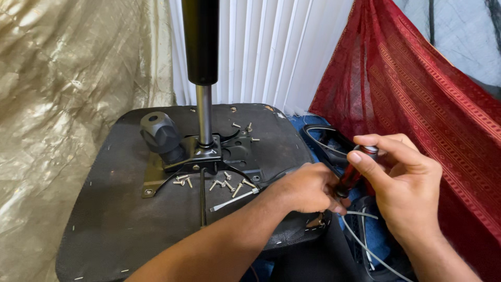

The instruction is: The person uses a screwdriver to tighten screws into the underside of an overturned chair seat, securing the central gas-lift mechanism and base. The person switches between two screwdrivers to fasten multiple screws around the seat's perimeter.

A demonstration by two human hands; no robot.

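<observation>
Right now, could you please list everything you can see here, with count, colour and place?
seat base: one, black, upside down, centre
gas cylinder: one, black over silver, upright from the seat base
bracket: one, black metal, around the cylinder foot
knob: one, grey, left of the cylinder
screws: roughly a dozen, silver, loose on the seat base near the bracket
long bolt: one, silver, lying in front of the screws
screwdriver: one, dark red handle, at the seat's right edge
red cloth: one, draped at right
gold cloth: one, at left
blinds: white, behind
left hand: around the screwdriver shaft
right hand: on the screwdriver handle
</observation>
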